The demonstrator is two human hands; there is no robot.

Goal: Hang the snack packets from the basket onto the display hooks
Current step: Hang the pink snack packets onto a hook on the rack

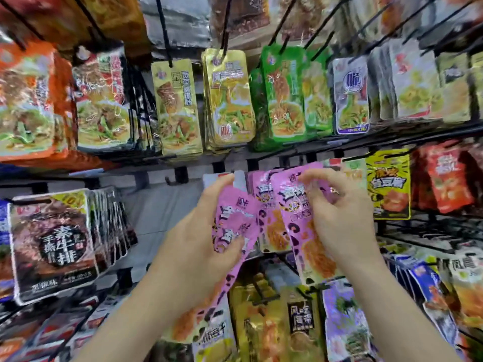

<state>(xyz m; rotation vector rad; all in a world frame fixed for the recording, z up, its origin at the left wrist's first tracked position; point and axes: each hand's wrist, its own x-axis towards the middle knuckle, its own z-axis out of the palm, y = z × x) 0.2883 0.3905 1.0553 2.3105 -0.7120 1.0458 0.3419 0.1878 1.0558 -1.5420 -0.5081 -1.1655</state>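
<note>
My left hand [198,231] grips a bunch of pink snack packets [235,220] in the middle of the display, thumb across their fronts. My right hand [339,215] pinches the top of one pink packet [303,226] that stands in front of other pink packets [266,205] at the middle rail. The hook behind these packets is hidden by them. The basket is out of view.
Black hooks [167,35] carry rows of packets: orange, yellow [177,108] and green [285,92] above, dark brown [52,244] at left, yellow and red [389,189] at right, gold and purple below. A bare hook base [180,176] sits left of the pink packets.
</note>
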